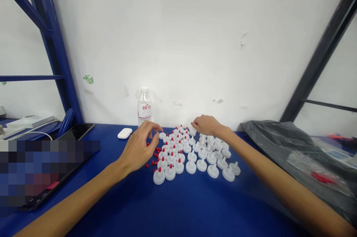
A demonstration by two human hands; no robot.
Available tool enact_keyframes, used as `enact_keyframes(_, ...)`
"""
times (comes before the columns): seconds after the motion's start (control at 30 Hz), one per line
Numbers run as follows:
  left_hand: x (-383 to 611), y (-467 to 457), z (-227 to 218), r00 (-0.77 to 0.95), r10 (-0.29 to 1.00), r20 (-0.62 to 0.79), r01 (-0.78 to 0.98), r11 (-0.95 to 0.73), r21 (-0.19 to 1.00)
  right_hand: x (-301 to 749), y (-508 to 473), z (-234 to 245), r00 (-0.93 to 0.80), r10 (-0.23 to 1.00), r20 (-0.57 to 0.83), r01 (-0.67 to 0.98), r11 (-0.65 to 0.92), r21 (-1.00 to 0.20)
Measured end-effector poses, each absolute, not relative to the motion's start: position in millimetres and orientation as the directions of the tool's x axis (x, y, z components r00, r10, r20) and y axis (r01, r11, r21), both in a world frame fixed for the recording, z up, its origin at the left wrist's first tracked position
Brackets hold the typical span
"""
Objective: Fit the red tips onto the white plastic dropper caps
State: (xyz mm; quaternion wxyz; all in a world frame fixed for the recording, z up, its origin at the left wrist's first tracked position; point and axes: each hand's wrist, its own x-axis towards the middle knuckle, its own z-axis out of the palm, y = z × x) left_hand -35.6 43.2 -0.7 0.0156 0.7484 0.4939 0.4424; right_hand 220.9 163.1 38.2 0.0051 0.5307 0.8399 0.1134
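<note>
On the blue table stand several rows of white translucent nozzle caps (191, 167), wide round bases with a narrow spout on top. Those on the left carry small red tips (170, 166); those on the right have bare spouts. My left hand (141, 144) hovers over the left edge of the rows, thumb and index finger apart, its fingertips close to a red-tipped cap at the back. Loose red tips (156, 154) lie beside and partly under it. At the back row, my right hand (208, 125) has its fingers closed at the top of a white nozzle cap (192, 132), whose spout they hide.
A water bottle (144, 107) stands against the wall behind my left hand, with a white earbud case (124, 133) nearby. A dark device (79, 132) lies at left, partly blurred out. Grey plastic sheeting (267, 148) with a clear bag of red pieces (322, 177) covers the right side.
</note>
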Motion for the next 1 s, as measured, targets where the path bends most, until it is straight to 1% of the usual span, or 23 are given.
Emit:
enact_keyframes(0.07, -34, 42, -1, 0.116, 0.763, 0.636, 0.745, -0.490, 0.453, 214, 153, 49, -0.484, 0.863, 0.146, 0.872, 0.461, 0.166)
enact_keyframes(0.2, -28, 40, -3, 0.112, 0.812, 0.573, 0.733, -0.457, 0.504, 188, 118, 59, -0.601, 0.775, 0.197, 0.799, 0.590, 0.117)
enact_keyframes(0.23, -27, 40, -4, 0.124, 0.818, 0.562, 0.723, -0.462, 0.514, 181, 109, 59, -0.638, 0.742, 0.208, 0.769, 0.630, 0.109)
enact_keyframes(0.27, -26, 40, -4, 0.138, 0.819, 0.556, 0.713, -0.472, 0.518, 174, 101, 57, -0.692, 0.680, 0.243, 0.715, 0.692, 0.098)
enact_keyframes(0.33, -24, 39, -4, 0.155, 0.815, 0.559, 0.698, -0.491, 0.522, 165, 89, 54, -0.744, 0.600, 0.295, 0.642, 0.764, 0.067)
enact_keyframes(0.4, -23, 38, -1, 0.158, 0.817, 0.554, 0.680, -0.497, 0.539, 161, 85, 53, -0.760, 0.567, 0.319, 0.599, 0.800, 0.006)
enact_keyframes(0.43, -23, 38, 1, 0.161, 0.830, 0.534, 0.660, -0.493, 0.567, 161, 85, 53, -0.764, 0.562, 0.318, 0.580, 0.814, -0.044)
enact_keyframes(0.5, -25, 38, 6, 0.186, 0.867, 0.462, 0.563, -0.479, 0.673, 163, 88, 54, -0.781, 0.545, 0.304, 0.516, 0.838, -0.176)
enact_keyframes(0.57, -27, 38, 11, 0.233, 0.896, 0.379, 0.406, -0.444, 0.799, 164, 91, 55, -0.804, 0.506, 0.312, 0.424, 0.856, -0.296)
enact_keyframes(0.6, -29, 39, 13, 0.252, 0.905, 0.342, 0.326, -0.412, 0.851, 164, 92, 55, -0.809, 0.485, 0.333, 0.383, 0.863, -0.328)
enact_keyframes(0.67, -32, 41, 16, 0.270, 0.920, 0.284, 0.194, -0.341, 0.920, 161, 90, 55, -0.798, 0.454, 0.397, 0.329, 0.879, -0.344)
enact_keyframes(0.73, -34, 43, 18, 0.280, 0.928, 0.245, 0.079, -0.277, 0.958, 157, 86, 54, -0.768, 0.448, 0.457, 0.311, 0.885, -0.346)
enact_keyframes(0.83, -34, 43, 18, 0.300, 0.925, 0.231, -0.090, -0.213, 0.973, 152, 79, 53, -0.734, 0.477, 0.484, 0.306, 0.867, -0.393)
enact_keyframes(0.9, -33, 43, 17, 0.309, 0.927, 0.214, -0.155, -0.173, 0.973, 149, 77, 50, -0.716, 0.494, 0.494, 0.307, 0.858, -0.413)
enact_keyframes(1.0, -32, 42, 16, 0.349, 0.930, 0.114, -0.230, -0.033, 0.973, 144, 79, 44, -0.689, 0.516, 0.509, 0.332, 0.849, -0.410)
